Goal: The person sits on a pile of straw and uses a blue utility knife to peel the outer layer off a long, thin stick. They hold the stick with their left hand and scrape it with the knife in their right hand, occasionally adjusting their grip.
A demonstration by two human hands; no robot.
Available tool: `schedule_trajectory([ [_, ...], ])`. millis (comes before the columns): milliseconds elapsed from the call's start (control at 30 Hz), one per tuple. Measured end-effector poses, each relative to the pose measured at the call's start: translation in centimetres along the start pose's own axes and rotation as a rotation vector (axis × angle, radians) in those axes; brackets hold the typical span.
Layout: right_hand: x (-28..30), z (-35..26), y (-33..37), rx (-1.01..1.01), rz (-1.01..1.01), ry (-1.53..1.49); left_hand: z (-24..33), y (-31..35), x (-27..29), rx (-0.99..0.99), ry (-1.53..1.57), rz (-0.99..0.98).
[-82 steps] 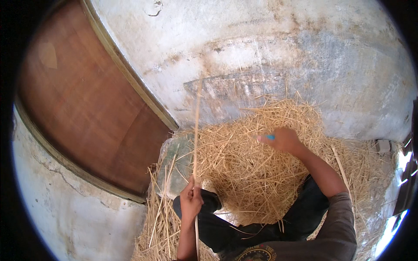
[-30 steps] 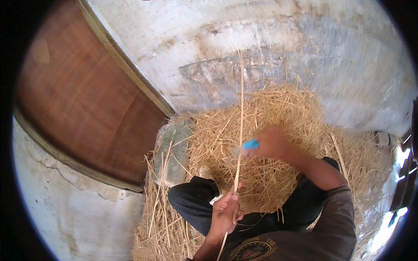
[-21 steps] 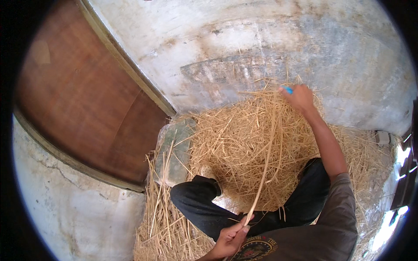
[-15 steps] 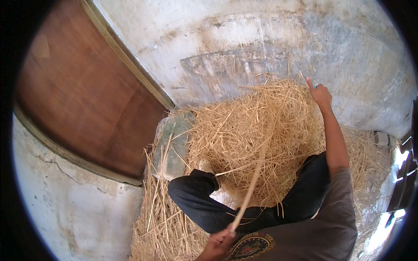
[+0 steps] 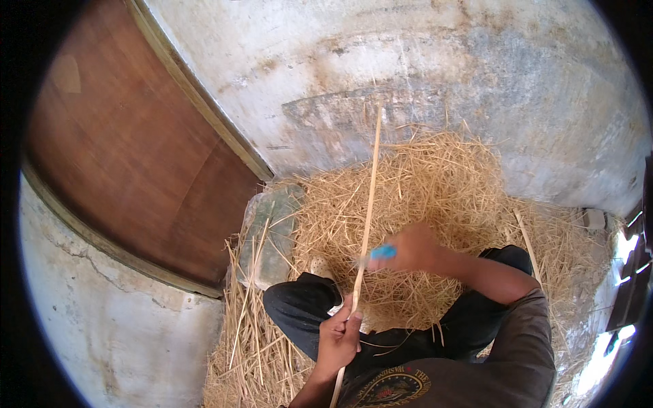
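Note:
My left hand (image 5: 340,340) is closed round a long, pale, bamboo-like strip (image 5: 371,190), near its lower part. The strip stands out away from me, its far end in front of the wall. My right hand (image 5: 416,248), smeared by motion, grips a small knife with a blue handle (image 5: 382,252). Its short greyish blade lies at the strip, some way above my left hand; whether it touches is too blurred to tell. Beneath both hands, between my bent legs in dark trousers, spreads a heap of curly, straw-coloured shavings (image 5: 442,177).
A flat grey-green stone (image 5: 269,234) sits left of the heap. Long loose strips (image 5: 252,333) lie beside my left leg, and another strip (image 5: 526,238) lies by my right knee. A stained wall (image 5: 408,54) rises ahead, with a brown wooden door (image 5: 143,156) at left.
My right hand has come from the far right, by the wall, down to the strip with the knife. My left hand has moved slightly up, and the strip now stands steadier and more upright.

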State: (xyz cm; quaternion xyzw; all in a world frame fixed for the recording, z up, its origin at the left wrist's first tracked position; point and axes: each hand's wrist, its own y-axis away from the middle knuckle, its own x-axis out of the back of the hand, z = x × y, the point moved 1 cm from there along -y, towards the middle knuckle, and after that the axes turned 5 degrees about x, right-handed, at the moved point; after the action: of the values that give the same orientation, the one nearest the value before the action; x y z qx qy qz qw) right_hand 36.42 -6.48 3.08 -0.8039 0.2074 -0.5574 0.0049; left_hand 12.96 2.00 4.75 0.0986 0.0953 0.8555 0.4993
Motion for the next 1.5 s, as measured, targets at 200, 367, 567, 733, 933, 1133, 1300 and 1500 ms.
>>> schedule_trajectory([
  [200, -0.1, -0.4, 0.5, 0.011, -0.001, 0.009, 0.2, -0.3, -0.8, -0.002, -0.043, -0.018],
  [367, 0.1, 0.0, 0.5, 0.205, 0.282, 0.12, 0.0, -0.6, -0.3, -0.011, 0.083, -0.052],
  [567, 1.3, 4.9, -1.6, -0.135, 0.221, -0.019, -0.1, 0.1, -1.0, 0.051, 0.176, -0.116],
  [733, -0.9, 2.8, -0.6, -0.061, 0.203, 0.04, 0.4, 0.3, -0.6, -0.034, 0.14, -0.064],
  [933, 0.9, 0.5, 0.0, 0.006, 0.248, 0.001, 0.6, 0.4, -1.0, -0.051, 0.056, -0.081],
  [1133, 1.0, 3.1, -0.9, -0.086, 0.289, 0.112, 1.1, 1.3, -1.1, -0.023, -0.05, -0.043],
  [1300, 1.0, 0.1, -0.1, 0.026, 0.139, -0.02, 0.8, 1.9, -1.0, -0.008, -0.1, -0.012],
  [1500, 1.3, 3.2, -1.8, 0.015, 0.251, 0.105, 1.6, 2.2, -0.5, -0.057, -0.122, -0.004],
])
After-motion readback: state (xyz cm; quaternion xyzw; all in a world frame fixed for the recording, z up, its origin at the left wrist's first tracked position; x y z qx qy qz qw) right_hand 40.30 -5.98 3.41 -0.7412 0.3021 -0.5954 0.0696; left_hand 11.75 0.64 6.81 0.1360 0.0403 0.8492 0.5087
